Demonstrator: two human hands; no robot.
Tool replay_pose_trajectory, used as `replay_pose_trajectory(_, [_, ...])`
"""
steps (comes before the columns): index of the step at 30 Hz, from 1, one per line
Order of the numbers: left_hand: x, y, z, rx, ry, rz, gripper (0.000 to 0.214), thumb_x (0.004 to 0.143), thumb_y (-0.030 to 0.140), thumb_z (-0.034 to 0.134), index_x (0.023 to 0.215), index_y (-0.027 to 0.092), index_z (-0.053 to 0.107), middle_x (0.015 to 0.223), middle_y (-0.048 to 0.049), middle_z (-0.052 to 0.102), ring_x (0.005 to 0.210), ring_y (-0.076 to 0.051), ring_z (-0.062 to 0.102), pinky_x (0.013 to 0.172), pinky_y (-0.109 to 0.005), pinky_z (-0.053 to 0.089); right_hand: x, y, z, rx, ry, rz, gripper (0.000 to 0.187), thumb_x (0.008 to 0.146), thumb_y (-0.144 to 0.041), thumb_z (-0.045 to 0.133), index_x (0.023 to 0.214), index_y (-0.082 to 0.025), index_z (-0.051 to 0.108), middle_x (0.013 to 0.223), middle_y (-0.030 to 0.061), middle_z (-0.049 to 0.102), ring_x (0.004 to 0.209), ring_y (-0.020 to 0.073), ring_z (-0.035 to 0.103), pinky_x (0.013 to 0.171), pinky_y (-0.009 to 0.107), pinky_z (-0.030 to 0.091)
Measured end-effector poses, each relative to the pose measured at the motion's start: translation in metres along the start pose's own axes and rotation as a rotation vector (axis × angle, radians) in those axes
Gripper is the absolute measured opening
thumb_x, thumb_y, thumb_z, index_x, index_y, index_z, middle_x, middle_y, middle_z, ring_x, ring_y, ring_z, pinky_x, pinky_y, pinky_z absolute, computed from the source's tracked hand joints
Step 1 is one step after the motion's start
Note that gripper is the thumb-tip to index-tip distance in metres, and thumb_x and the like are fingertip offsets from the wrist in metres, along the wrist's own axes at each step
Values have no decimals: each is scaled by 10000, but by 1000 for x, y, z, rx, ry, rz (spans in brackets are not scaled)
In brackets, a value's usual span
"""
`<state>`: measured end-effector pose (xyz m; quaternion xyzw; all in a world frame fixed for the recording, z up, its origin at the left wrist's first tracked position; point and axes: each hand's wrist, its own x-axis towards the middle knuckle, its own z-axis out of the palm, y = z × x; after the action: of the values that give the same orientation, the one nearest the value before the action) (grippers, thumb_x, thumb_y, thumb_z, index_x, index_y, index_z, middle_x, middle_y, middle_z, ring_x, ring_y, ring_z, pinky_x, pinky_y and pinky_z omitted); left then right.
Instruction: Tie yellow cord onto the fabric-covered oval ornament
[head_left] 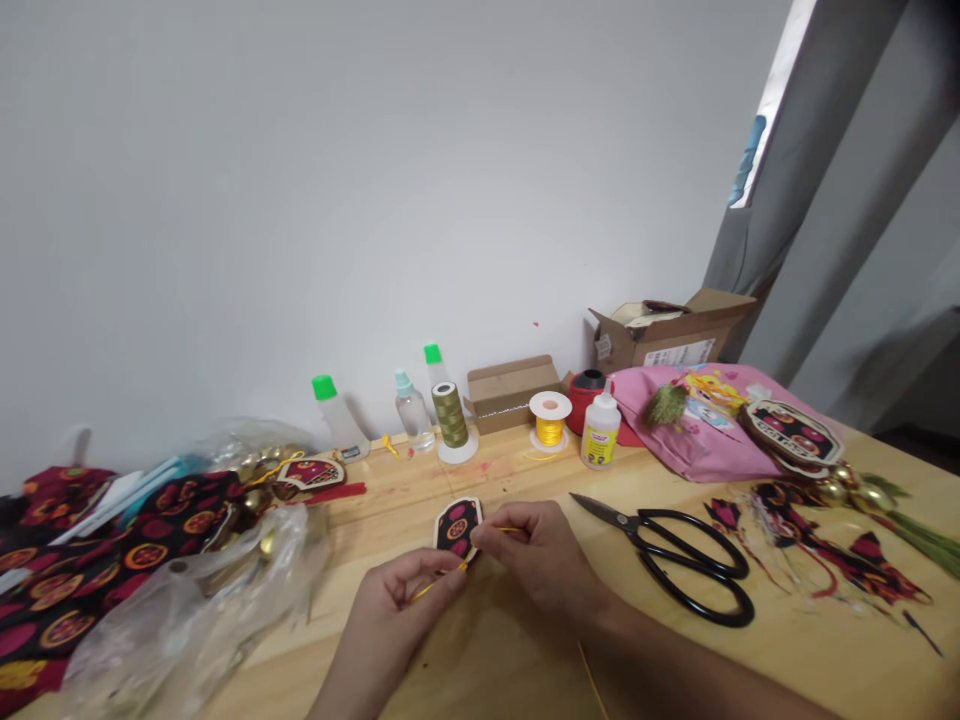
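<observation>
Both hands meet at the lower middle of the table, around a small fabric-covered plaque [456, 527] with a pale rim and a dark red patterned face. My left hand [409, 605] pinches a yellow cord [424, 592] at the plaque's lower edge. My right hand [536, 560] is closed at the plaque's right side, and yellow cord shows between its fingers. A loose length of the cord trails below the right forearm. The fingers hide part of the plaque. Black-handled scissors [690, 560] lie to the right, blades toward the back left.
Along the wall stand green-capped bottles [337, 420], an olive thread spool [450, 415], a yellow cord spool [550, 430], a glue bottle [600, 435] and a cardboard box [514, 390]. Patterned cloth [150, 540] and a plastic bag [202, 610] cover the left; a pink bag [705, 450] and fabric scraps [832, 560] lie right.
</observation>
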<state>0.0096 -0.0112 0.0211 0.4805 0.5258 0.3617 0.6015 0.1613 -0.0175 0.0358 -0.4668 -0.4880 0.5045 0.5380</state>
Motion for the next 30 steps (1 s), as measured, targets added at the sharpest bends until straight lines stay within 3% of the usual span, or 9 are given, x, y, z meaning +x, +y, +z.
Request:
replay_pose_trajectory(4, [0, -4, -4, -102, -16, -27, 324, 497, 392, 712, 685, 140, 636, 431, 16, 608, 388, -106, 521, 412, -181, 334, 1, 0, -1, 24, -9, 10, 149, 634, -254, 596, 593, -136, 677, 495, -24, 567, 495, 82, 485, 489, 180, 379])
replay_pose_trajectory(14, [-1, 5, -2, -25, 19, -32, 267, 505, 370, 711, 618, 133, 662, 478, -18, 662, 402, -110, 537, 417, -185, 356, 1, 2, -1, 63, 5, -21, 147, 626, -268, 604, 601, -145, 681, 534, -15, 599, 529, 98, 520, 511, 193, 398])
replay_pose_trajectory(20, [-3, 2, -5, -38, -17, -42, 252, 531, 365, 696, 623, 140, 631, 477, -2, 645, 404, -106, 526, 416, -183, 349, 1, 3, -2, -4, -10, -48, 130, 643, -232, 593, 578, -143, 661, 518, -28, 564, 502, 82, 485, 484, 182, 366])
replay_pose_trajectory(24, [-3, -1, -5, -36, -11, 24, 277, 532, 385, 689, 598, 142, 573, 386, 53, 536, 334, -56, 429, 375, -151, 278, 0, 6, -3, -154, -80, -136, 138, 670, -176, 560, 561, -138, 636, 492, -51, 479, 480, 57, 407, 453, 162, 311])
replay_pose_trajectory(30, [-4, 0, -3, -77, 16, 20, 306, 518, 405, 694, 628, 149, 570, 352, 59, 523, 292, -51, 407, 350, -141, 244, -1, 8, -1, -211, -103, -80, 164, 690, -209, 535, 598, -128, 643, 498, -42, 500, 475, 62, 411, 453, 167, 317])
